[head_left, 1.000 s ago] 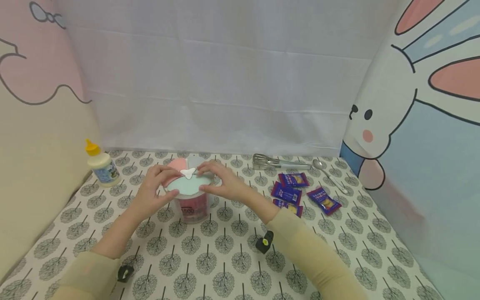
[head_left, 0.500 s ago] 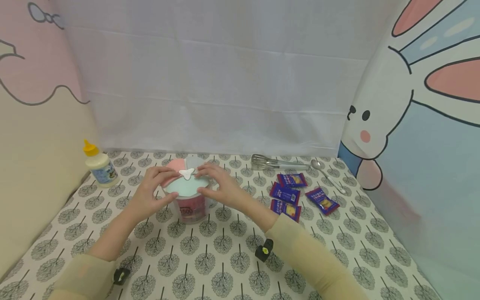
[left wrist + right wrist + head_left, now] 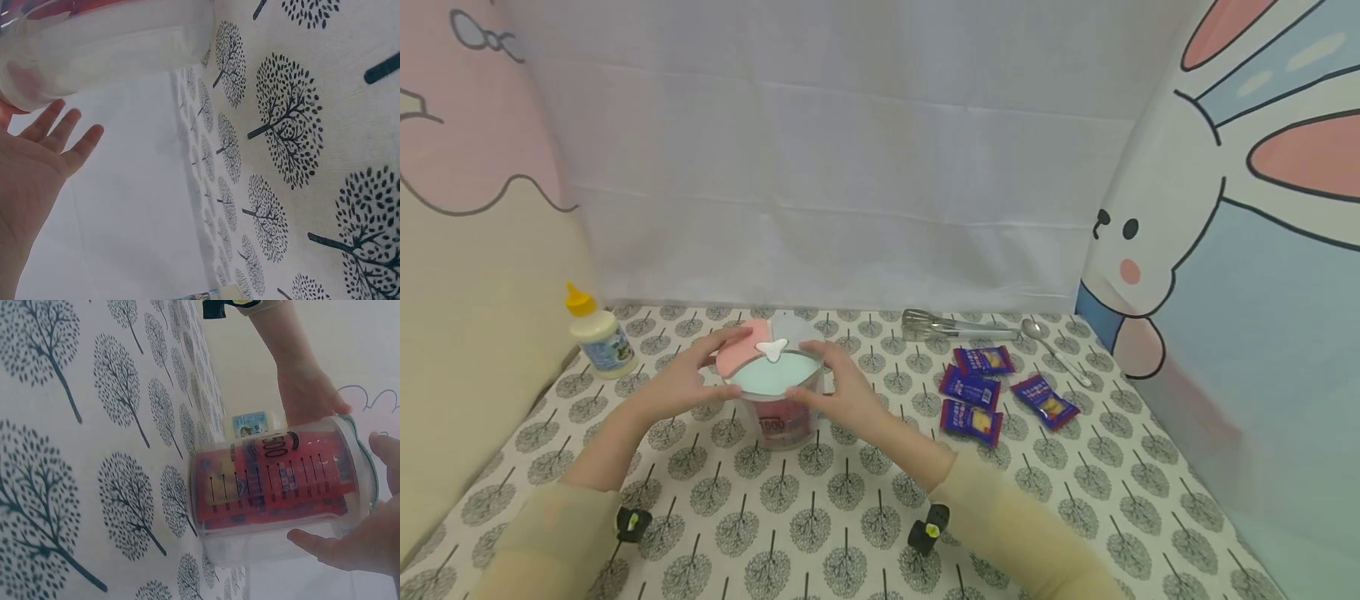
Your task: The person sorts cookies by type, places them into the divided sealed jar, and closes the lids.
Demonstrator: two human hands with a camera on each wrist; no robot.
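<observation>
A clear plastic canister point(image 3: 786, 421) with a 1500 marking stands upright on the table, holding red packets. Its lid point(image 3: 772, 377) has pink, mint and grey sections and a white bow-shaped knob point(image 3: 772, 349). My left hand point(image 3: 685, 379) is at the lid's left edge, and in the left wrist view its outer fingers point(image 3: 57, 128) extend loosely beside the canister. On the opposite side my right hand point(image 3: 842, 396) spans the lid's edge, its thumb at the front and fingers behind. The right wrist view shows the canister point(image 3: 275, 475) side-on with the right thumb beside its rim.
At the left back stands a white bottle point(image 3: 604, 342) with a yellow nozzle. Metal tongs point(image 3: 958, 326) and a spoon point(image 3: 1054, 350) lie at the back right. Several purple snack packets point(image 3: 972, 387) lie in front of them on the tree-patterned cloth point(image 3: 880, 521).
Both hands have shifted from over the lid's top toward its outer edges, the left hand moving left. More of the lid's pink section shows. The canister stays in place.
</observation>
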